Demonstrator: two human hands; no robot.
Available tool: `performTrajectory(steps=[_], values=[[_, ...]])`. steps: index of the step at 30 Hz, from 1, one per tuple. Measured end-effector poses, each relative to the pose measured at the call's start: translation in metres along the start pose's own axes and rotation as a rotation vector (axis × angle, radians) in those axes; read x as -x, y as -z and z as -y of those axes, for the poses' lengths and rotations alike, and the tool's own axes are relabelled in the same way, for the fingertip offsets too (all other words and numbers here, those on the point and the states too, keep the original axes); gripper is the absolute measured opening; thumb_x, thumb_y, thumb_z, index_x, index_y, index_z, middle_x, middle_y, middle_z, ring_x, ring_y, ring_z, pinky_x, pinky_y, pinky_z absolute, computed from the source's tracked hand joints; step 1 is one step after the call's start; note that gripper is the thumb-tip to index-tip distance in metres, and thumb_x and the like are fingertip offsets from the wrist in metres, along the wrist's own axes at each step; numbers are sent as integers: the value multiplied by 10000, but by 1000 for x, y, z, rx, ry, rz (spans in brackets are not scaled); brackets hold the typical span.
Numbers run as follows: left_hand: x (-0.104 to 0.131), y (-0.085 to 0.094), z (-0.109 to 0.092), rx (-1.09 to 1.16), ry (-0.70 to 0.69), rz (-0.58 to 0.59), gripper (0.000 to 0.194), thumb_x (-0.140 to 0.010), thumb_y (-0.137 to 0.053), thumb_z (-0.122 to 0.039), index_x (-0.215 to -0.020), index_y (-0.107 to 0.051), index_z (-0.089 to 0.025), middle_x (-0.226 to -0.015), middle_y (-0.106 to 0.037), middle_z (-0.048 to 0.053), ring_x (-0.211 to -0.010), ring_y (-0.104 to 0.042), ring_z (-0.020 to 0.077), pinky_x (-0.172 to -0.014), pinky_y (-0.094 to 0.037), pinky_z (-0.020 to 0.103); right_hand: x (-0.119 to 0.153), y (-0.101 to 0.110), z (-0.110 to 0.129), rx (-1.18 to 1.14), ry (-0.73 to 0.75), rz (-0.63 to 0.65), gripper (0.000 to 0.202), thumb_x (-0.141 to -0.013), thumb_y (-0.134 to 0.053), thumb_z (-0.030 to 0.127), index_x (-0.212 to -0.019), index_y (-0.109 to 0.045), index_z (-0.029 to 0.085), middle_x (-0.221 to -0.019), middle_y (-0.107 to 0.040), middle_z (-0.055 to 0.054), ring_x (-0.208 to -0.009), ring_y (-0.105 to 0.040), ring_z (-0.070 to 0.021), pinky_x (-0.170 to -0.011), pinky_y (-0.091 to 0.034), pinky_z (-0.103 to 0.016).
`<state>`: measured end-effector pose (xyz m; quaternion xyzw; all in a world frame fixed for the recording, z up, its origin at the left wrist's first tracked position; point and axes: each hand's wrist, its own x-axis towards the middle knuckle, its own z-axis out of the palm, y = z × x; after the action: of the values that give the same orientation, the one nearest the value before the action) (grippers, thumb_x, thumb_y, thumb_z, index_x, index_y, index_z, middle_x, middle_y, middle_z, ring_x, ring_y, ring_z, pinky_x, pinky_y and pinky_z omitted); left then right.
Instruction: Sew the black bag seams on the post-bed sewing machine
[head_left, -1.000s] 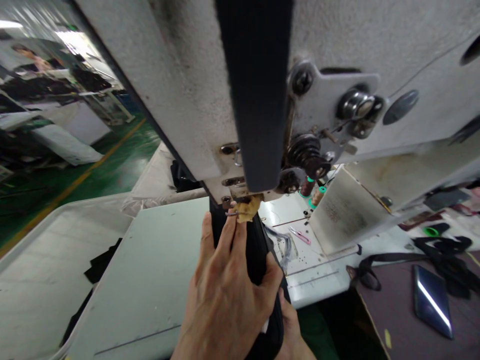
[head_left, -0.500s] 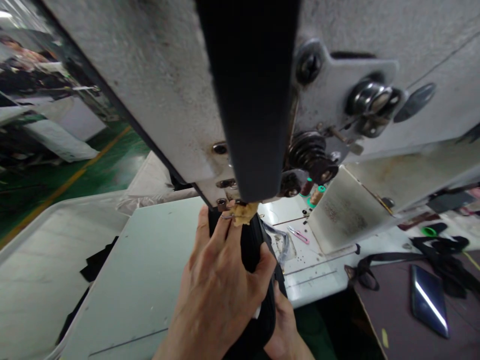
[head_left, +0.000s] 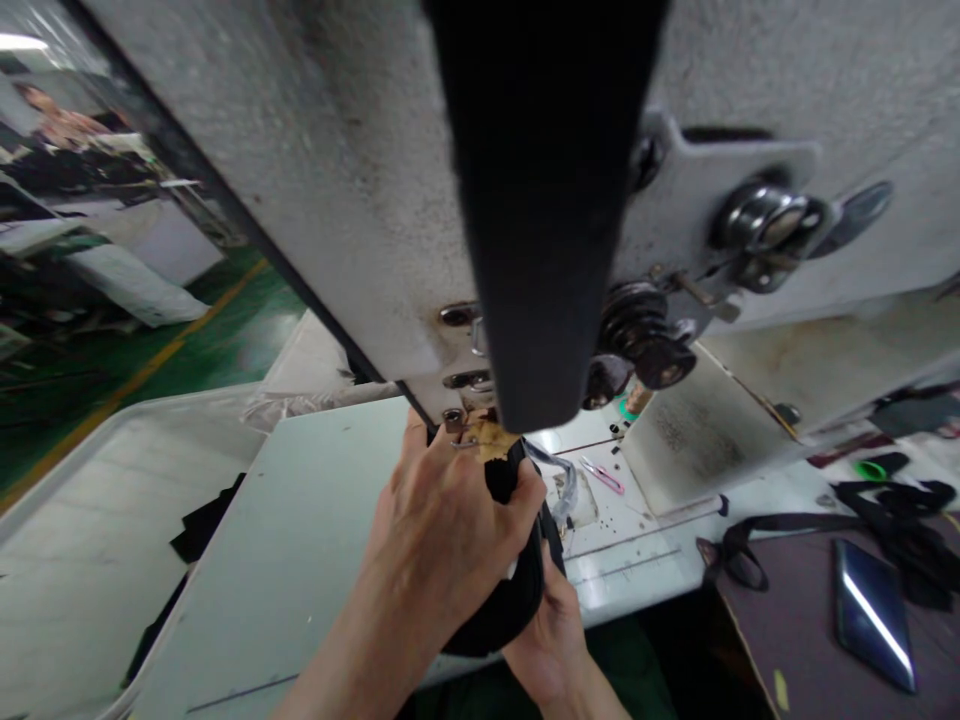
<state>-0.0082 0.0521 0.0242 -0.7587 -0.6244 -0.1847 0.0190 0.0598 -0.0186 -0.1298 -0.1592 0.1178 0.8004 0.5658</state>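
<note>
A black fabric piece [head_left: 499, 610] lies under the head of a grey sewing machine [head_left: 360, 200]. My left hand [head_left: 442, 520] grips it from above, thumb on its right side and fingertips partly hidden near the needle area. Lower down, my right hand [head_left: 551, 630] holds the right edge of the same piece, its fingers partly under the fabric. A yellowish scrap [head_left: 491, 438] sits at the needle area just beyond my left hand.
Pink-handled snips [head_left: 602, 475] lie on the machine bed to the right. A dark phone-like device [head_left: 874, 612] and black straps [head_left: 750, 540] are at the far right. A white bin [head_left: 67, 570] stands left. A person [head_left: 64, 125] is in the left background.
The view has shifted slightly. My left hand has moved forward, nearer the needle area, and the black fabric's near end has moved forward with both hands.
</note>
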Motion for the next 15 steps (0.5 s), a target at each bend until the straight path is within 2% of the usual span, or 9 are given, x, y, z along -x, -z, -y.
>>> performTrajectory(steps=[4,7,15], values=[[-4,-1,2,-28,2,45,402,-878,-545,-380,-1211,-634,-172,-1231,-662,136,-1256,-555,401,-978,-542,525,-4,-1,-2,-15,28,89,346,-802,-804,371,-1125,-760,254,-1148,-765,-23,-1154,-684,-213,-1138,-432,-408],[-6,-2,3,-14,22,55,374,-875,-543,-373,-1160,-664,-164,-1181,-684,145,-1226,-578,395,-989,-532,531,-6,1,-3,-12,10,137,330,-844,-766,370,-1150,-749,248,-1164,-760,-30,-1158,-683,-192,-1134,-435,-385],[-11,0,4,-23,2,29,292,-860,-533,-359,-1042,-695,-199,-1036,-721,126,-1119,-636,357,-908,-560,493,-9,1,-1,42,35,128,359,-853,-745,446,-1174,-738,283,-1156,-763,-10,-1160,-676,-196,-1130,-432,-394]])
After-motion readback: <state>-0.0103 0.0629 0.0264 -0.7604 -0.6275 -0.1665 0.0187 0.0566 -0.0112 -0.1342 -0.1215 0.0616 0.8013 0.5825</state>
